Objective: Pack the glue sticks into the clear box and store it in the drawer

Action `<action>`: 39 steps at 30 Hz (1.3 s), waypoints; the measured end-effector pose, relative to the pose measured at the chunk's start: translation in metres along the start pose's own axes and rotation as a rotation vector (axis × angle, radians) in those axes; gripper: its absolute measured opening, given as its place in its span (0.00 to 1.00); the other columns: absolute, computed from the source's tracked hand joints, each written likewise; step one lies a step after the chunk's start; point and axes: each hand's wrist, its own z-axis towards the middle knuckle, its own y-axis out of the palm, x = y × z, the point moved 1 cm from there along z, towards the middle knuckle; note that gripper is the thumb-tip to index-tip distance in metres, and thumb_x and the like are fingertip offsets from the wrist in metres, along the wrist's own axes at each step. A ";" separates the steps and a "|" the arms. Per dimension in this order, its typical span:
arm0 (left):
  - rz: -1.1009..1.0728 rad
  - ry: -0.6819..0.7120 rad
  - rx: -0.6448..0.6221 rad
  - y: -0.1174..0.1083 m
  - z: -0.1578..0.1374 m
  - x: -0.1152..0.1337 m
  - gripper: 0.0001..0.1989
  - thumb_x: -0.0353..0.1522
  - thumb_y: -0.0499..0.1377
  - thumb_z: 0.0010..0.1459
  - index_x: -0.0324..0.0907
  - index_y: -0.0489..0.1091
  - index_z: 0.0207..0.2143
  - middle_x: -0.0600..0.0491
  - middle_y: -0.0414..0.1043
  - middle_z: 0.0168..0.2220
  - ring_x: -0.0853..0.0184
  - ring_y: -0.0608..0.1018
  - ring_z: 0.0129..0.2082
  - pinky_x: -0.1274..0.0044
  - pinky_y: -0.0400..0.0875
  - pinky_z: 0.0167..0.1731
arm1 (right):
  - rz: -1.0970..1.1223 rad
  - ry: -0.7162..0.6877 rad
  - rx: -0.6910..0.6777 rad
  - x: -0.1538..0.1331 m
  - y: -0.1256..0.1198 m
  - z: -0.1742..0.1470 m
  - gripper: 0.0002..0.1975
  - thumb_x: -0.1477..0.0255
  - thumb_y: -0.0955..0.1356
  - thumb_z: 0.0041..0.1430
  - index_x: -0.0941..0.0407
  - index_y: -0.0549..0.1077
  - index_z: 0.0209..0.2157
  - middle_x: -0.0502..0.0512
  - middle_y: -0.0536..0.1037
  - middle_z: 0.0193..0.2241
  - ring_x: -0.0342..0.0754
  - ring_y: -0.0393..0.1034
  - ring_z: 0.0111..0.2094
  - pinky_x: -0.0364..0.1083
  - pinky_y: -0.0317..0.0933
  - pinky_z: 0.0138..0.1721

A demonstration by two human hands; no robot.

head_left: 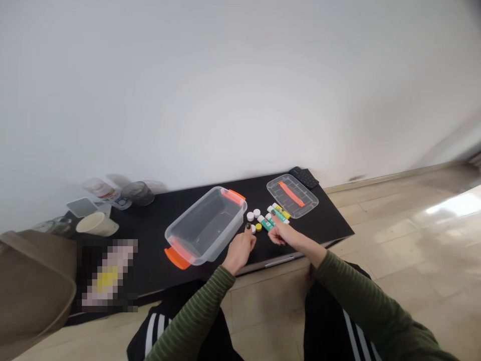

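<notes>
My left hand [239,249] is over the black top, one finger stretched out beside a white round cap [253,229] and the others curled. My right hand [281,233] reaches over small green-and-white tubes [266,223] that look like glue sticks, one finger extended on them and the rest bent. It partly hides them. A yellow tube [282,211] lies behind. More white caps [256,212] and a yellow cap [258,227] are between the hands. Left of them stands an uncovered clear plastic box [206,225] with orange clips. Its clear lid [293,196] with an orange strip lies to the right.
A black dotted item [305,176] touches the lid's far corner. At left are a paper cup [97,224], a dark glass [138,193], a white bottle [107,192] and a blurred-out pink and yellow item [108,276]. A drawer handle [279,261] is at the front edge.
</notes>
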 end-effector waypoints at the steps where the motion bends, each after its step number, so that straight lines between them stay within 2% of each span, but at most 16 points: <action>1: 0.078 0.000 0.044 -0.001 0.000 0.001 0.36 0.49 0.30 0.68 0.43 0.57 0.15 0.53 0.63 0.17 0.68 0.70 0.23 0.76 0.58 0.26 | -0.089 0.018 0.042 0.000 0.000 0.000 0.44 0.48 0.38 0.66 0.55 0.60 0.11 0.51 0.58 0.10 0.41 0.52 0.16 0.43 0.50 0.24; 3: 0.270 0.022 0.139 0.000 0.001 0.000 0.26 0.45 0.41 0.69 0.43 0.67 0.26 0.53 0.72 0.28 0.66 0.75 0.30 0.77 0.62 0.29 | -0.345 0.048 0.182 -0.001 0.001 0.000 0.40 0.48 0.46 0.68 0.56 0.68 0.16 0.53 0.66 0.15 0.43 0.62 0.21 0.44 0.56 0.28; 5: 0.464 0.065 0.215 0.004 0.003 -0.004 0.12 0.39 0.49 0.67 0.44 0.69 0.40 0.51 0.73 0.42 0.66 0.77 0.36 0.78 0.64 0.29 | -0.644 0.065 0.357 -0.002 0.002 0.000 0.28 0.51 0.57 0.67 0.55 0.75 0.28 0.56 0.74 0.24 0.49 0.70 0.29 0.46 0.59 0.33; 7: 0.598 0.094 0.241 0.010 0.007 -0.011 0.13 0.35 0.50 0.66 0.44 0.65 0.51 0.48 0.69 0.52 0.66 0.78 0.40 0.78 0.66 0.29 | -0.862 0.091 0.467 -0.001 0.004 0.002 0.17 0.56 0.64 0.63 0.53 0.75 0.41 0.59 0.78 0.33 0.54 0.73 0.35 0.48 0.61 0.36; 10: 0.700 0.088 0.215 0.016 0.014 -0.024 0.20 0.32 0.49 0.66 0.44 0.58 0.60 0.44 0.63 0.57 0.65 0.78 0.41 0.77 0.70 0.31 | -0.986 0.133 0.474 0.001 0.006 0.008 0.17 0.61 0.63 0.64 0.53 0.70 0.51 0.61 0.79 0.38 0.57 0.75 0.38 0.50 0.62 0.37; 12: 0.745 0.071 0.185 0.017 0.019 -0.031 0.21 0.31 0.48 0.66 0.44 0.58 0.61 0.43 0.62 0.57 0.64 0.78 0.40 0.76 0.71 0.31 | -1.020 0.183 0.465 0.002 0.007 0.014 0.17 0.62 0.62 0.65 0.55 0.69 0.52 0.62 0.79 0.39 0.57 0.76 0.39 0.50 0.63 0.38; 16: 0.789 0.079 0.150 0.018 0.027 -0.038 0.16 0.33 0.48 0.67 0.43 0.62 0.55 0.44 0.64 0.54 0.62 0.78 0.39 0.75 0.72 0.30 | -1.046 0.280 0.469 0.005 0.009 0.024 0.19 0.62 0.63 0.65 0.57 0.67 0.53 0.64 0.80 0.40 0.58 0.76 0.42 0.50 0.64 0.40; 23: 0.746 0.063 0.149 0.019 0.028 -0.039 0.10 0.34 0.49 0.67 0.41 0.63 0.48 0.43 0.66 0.51 0.60 0.78 0.42 0.74 0.71 0.32 | -1.073 0.302 0.472 0.008 0.017 0.031 0.19 0.61 0.64 0.64 0.60 0.73 0.47 0.68 0.80 0.40 0.60 0.76 0.43 0.51 0.65 0.41; 27: 0.614 0.045 0.178 0.014 0.024 -0.038 0.08 0.32 0.50 0.66 0.40 0.62 0.46 0.42 0.69 0.47 0.56 0.78 0.40 0.70 0.70 0.33 | -1.063 0.304 0.463 0.009 0.017 0.031 0.19 0.61 0.63 0.64 0.60 0.74 0.46 0.67 0.80 0.40 0.59 0.76 0.44 0.49 0.64 0.41; 30: 0.408 0.046 0.244 0.010 0.022 -0.040 0.06 0.32 0.53 0.64 0.41 0.63 0.43 0.45 0.72 0.41 0.57 0.79 0.38 0.69 0.70 0.36 | -1.056 0.292 0.485 0.007 0.015 0.027 0.20 0.59 0.62 0.65 0.59 0.73 0.46 0.67 0.80 0.39 0.59 0.76 0.42 0.49 0.64 0.40; 32: 0.194 0.064 0.279 0.008 0.023 -0.043 0.06 0.33 0.55 0.62 0.41 0.63 0.41 0.47 0.73 0.37 0.60 0.78 0.34 0.70 0.70 0.35 | -1.044 0.276 0.514 0.004 0.013 0.022 0.20 0.58 0.61 0.65 0.59 0.73 0.46 0.66 0.80 0.37 0.58 0.76 0.41 0.49 0.63 0.39; 35: -0.232 0.053 0.235 0.010 0.026 -0.047 0.10 0.36 0.58 0.60 0.42 0.64 0.42 0.50 0.74 0.36 0.65 0.77 0.27 0.75 0.69 0.27 | -1.002 0.233 0.545 0.000 0.012 0.010 0.20 0.57 0.60 0.65 0.57 0.72 0.43 0.63 0.80 0.35 0.57 0.76 0.38 0.48 0.61 0.36; 37: -0.521 0.027 0.184 0.012 0.029 -0.047 0.15 0.38 0.60 0.58 0.42 0.64 0.45 0.49 0.75 0.37 0.67 0.77 0.27 0.77 0.69 0.24 | -0.950 0.173 0.557 -0.002 0.014 0.002 0.18 0.57 0.61 0.65 0.56 0.71 0.43 0.60 0.80 0.34 0.55 0.76 0.37 0.46 0.59 0.34; 39: -0.759 0.010 0.143 0.012 0.029 -0.045 0.19 0.40 0.61 0.58 0.40 0.65 0.47 0.48 0.75 0.40 0.67 0.79 0.30 0.77 0.71 0.27 | -0.882 0.102 0.557 -0.002 0.018 -0.006 0.16 0.59 0.62 0.64 0.56 0.69 0.44 0.57 0.80 0.32 0.53 0.75 0.34 0.45 0.56 0.31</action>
